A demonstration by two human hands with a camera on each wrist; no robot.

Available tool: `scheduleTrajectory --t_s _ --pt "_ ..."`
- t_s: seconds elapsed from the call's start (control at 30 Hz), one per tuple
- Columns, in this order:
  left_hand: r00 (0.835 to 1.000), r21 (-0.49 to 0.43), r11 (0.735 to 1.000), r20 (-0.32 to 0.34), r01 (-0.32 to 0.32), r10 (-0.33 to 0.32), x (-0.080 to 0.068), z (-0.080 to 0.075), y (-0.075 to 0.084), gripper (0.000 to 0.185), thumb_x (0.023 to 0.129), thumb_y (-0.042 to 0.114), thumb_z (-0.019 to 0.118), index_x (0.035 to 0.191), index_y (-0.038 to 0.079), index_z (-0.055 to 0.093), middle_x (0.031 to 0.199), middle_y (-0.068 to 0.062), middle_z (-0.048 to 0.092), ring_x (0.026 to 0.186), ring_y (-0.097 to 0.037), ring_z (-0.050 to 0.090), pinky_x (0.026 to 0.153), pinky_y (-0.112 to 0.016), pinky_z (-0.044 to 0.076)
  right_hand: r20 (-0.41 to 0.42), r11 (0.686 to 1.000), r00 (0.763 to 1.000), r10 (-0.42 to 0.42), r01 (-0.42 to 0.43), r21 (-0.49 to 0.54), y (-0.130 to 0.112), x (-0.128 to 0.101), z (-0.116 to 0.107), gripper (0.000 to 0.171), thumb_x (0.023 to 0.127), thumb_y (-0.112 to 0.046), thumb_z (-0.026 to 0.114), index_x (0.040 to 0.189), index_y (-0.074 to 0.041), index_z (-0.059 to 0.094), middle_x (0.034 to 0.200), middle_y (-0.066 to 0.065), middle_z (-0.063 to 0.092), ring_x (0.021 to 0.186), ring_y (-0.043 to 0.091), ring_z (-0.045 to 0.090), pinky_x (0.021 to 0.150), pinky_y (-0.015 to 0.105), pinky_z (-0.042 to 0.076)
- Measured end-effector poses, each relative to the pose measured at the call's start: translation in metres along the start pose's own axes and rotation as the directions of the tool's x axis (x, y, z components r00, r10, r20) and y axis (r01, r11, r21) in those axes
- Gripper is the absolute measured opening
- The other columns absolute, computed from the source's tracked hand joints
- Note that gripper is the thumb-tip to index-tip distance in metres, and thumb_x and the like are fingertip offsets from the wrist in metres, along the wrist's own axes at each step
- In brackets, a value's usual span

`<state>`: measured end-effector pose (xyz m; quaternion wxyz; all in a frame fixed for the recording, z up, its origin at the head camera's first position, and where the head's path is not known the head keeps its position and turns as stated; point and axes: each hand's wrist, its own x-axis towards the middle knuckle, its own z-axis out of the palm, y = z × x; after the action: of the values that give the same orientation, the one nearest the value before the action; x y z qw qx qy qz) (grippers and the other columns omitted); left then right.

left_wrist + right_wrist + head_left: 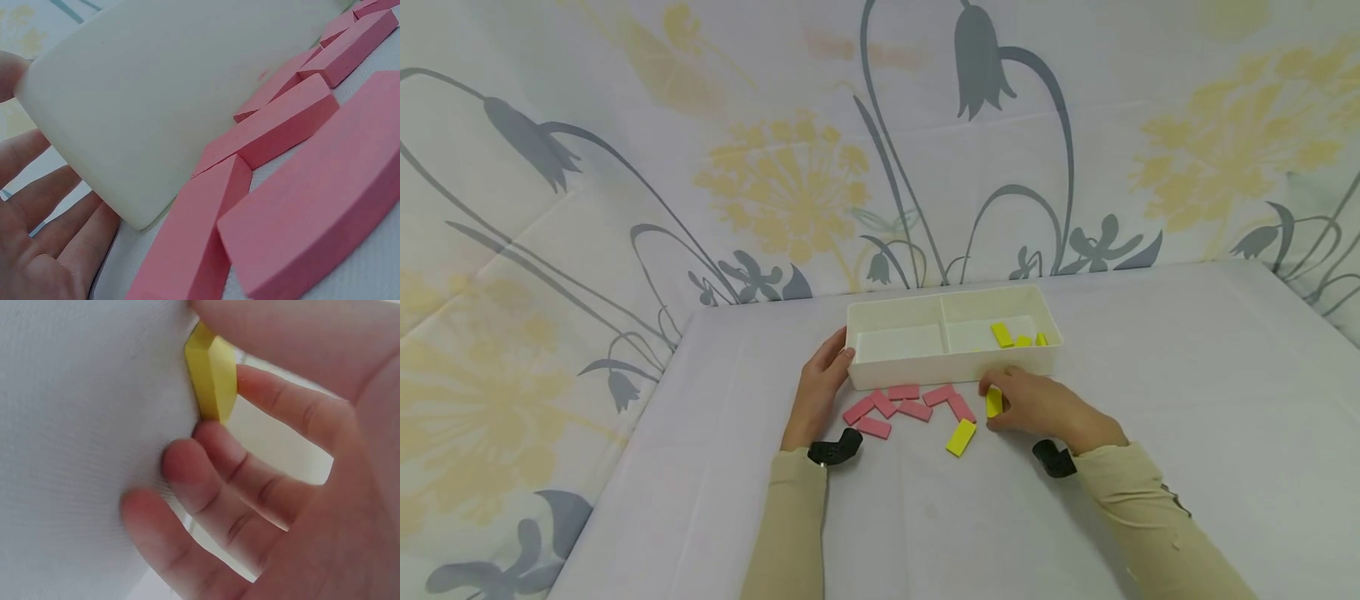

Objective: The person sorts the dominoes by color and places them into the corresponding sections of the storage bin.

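Right hand (1045,407) fingers pinch yellow block (993,402); left hand (817,387) fingers straight against tray (951,367); pink blocks (910,406) between.

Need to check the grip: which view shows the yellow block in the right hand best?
The right wrist view: the yellow block fills the frame, pinched by the right hand. The head view shows it small, mostly covered by fingers. The left wrist view misses it.

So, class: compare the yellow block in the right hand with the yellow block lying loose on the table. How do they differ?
The held yellow block is pinched by the right hand; the loose yellow block lies untouched. The held yellow block sits close to the white tray; the loose yellow block lies farther from it. The held one points toward the tray; the loose one lies diagonally. Both are yellow and rectangular.
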<state>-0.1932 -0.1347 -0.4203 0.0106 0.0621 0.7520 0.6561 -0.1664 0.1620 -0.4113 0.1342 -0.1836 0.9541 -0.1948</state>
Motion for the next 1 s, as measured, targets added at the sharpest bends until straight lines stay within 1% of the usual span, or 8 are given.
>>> scheduleTrajectory --t_s 0.17,0.3,0.4,0.47,0.57,0.67,0.8,1.0 --pt "1.000 -0.003 1.000 -0.004 0.009 -0.009 -0.001 0.000 0.000 0.045 0.092 0.030 0.048 0.135 0.018 0.039 0.138 -0.006 0.037 0.121 -0.013 0.039 0.097 -0.034 0.035 0.001 1.000 1.000 0.006 -0.006 0.000 -0.001 0.000 0.000 0.031 0.074 -0.021 0.072 0.101 -0.016 0.056 0.095 0.008 0.043 0.074 0.019 0.048 0.064 0.031 0.042" --pt "1.000 -0.011 1.000 0.000 0.005 -0.005 0.000 0.000 -0.002 0.047 0.092 0.031 0.049 0.136 0.016 0.039 0.139 -0.006 0.036 0.121 -0.014 0.039 0.097 -0.036 0.034 0.002 0.999 1.000 0.005 -0.005 0.038 -0.003 -0.002 -0.001 0.030 0.073 -0.017 0.073 0.098 -0.016 0.057 0.097 0.008 0.042 0.075 0.019 0.047 0.065 0.030 0.042" --pt "1.000 -0.025 1.000 -0.003 0.008 -0.009 0.003 -0.002 -0.008 0.049 0.091 0.032 0.049 0.136 0.015 0.038 0.138 -0.005 0.037 0.121 -0.014 0.039 0.098 -0.037 0.033 0.002 0.998 1.000 0.003 -0.003 0.067 -0.004 -0.002 -0.001 0.027 0.073 -0.014 0.073 0.095 -0.015 0.058 0.097 0.006 0.041 0.075 0.018 0.047 0.065 0.028 0.041" --pt "1.000 -0.027 1.000 -0.012 0.013 -0.013 0.006 -0.003 -0.014 0.050 0.091 0.033 0.050 0.136 0.017 0.039 0.138 -0.003 0.038 0.120 -0.013 0.039 0.097 -0.037 0.034 0.003 0.997 1.000 -0.003 0.003 0.076 -0.004 -0.002 -0.001 0.026 0.073 -0.013 0.072 0.094 -0.015 0.058 0.096 0.006 0.041 0.074 0.018 0.046 0.064 0.028 0.040" --pt "1.000 -0.021 1.000 -0.028 0.011 -0.011 0.010 -0.003 -0.024 0.049 0.090 0.036 0.050 0.135 0.020 0.040 0.136 0.001 0.040 0.119 -0.012 0.041 0.096 -0.036 0.035 0.007 0.997 1.000 -0.009 0.008 0.077 -0.004 -0.001 -0.002 0.024 0.074 -0.015 0.072 0.094 -0.014 0.058 0.094 0.005 0.041 0.073 0.017 0.046 0.063 0.028 0.040" --pt "0.999 -0.009 1.000 -0.036 0.000 -0.001 0.012 -0.004 -0.028 0.049 0.090 0.037 0.050 0.135 0.021 0.040 0.136 0.002 0.040 0.119 -0.011 0.041 0.096 -0.036 0.036 0.008 0.997 1.000 0.003 -0.003 0.077 -0.004 0.000 -0.003 0.025 0.074 -0.019 0.071 0.095 -0.014 0.059 0.092 0.004 0.043 0.073 0.016 0.046 0.064 0.028 0.040" --pt "1.000 -0.029 1.000 -0.022 0.001 -0.001 0.010 -0.004 -0.023 0.050 0.090 0.036 0.051 0.136 0.018 0.039 0.137 -0.001 0.039 0.120 -0.012 0.040 0.096 -0.036 0.035 -0.004 0.995 1.000 0.014 -0.014 0.104 -0.004 0.000 -0.006 0.028 0.074 -0.022 0.072 0.097 -0.013 0.059 0.090 0.003 0.047 0.075 0.016 0.047 0.064 0.028 0.042" --pt "1.000 -0.029 1.000 0.001 0.012 -0.012 0.001 -0.001 -0.004 0.048 0.091 0.031 0.049 0.136 0.015 0.038 0.139 -0.006 0.036 0.121 -0.014 0.038 0.097 -0.036 0.033 -0.027 0.986 1.000 -0.010 0.014 0.168 -0.004 -0.002 -0.013 0.032 0.074 -0.021 0.072 0.101 -0.010 0.058 0.092 0.002 0.052 0.077 0.016 0.051 0.064 0.026 0.045"
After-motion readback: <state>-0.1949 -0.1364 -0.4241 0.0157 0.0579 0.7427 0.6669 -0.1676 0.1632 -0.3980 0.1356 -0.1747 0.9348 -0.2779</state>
